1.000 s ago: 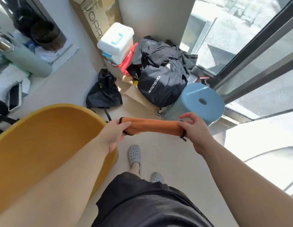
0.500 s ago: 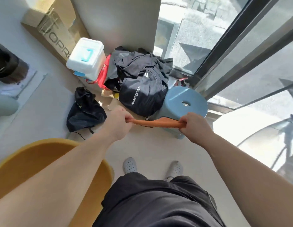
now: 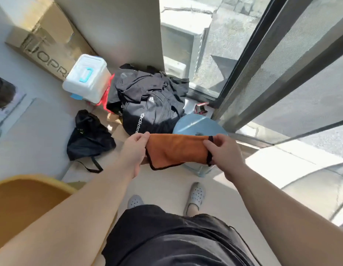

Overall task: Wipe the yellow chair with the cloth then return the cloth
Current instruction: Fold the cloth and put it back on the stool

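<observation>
An orange cloth point(image 3: 176, 150) with a black hem hangs stretched between both hands, folded over, just in front of and above a blue round stool point(image 3: 193, 125). My left hand point(image 3: 134, 152) pinches its left top corner and my right hand point(image 3: 224, 156) pinches its right edge. The yellow chair point(image 3: 22, 202) shows only as a curved rim and seat at the lower left, partly hidden by my left forearm.
A black backpack point(image 3: 147, 112) and dark clothes lie behind the stool. A white box with a teal handle point(image 3: 86, 79), a cardboard carton point(image 3: 44, 37) and a black bag point(image 3: 88, 137) sit to the left. A glass sliding door frame point(image 3: 262, 73) runs along the right.
The cloth was pulled into a thin taut band; now it hangs open as a wider folded sheet. Both hands have moved forward over the blue stool, and the chair has slid toward the lower left.
</observation>
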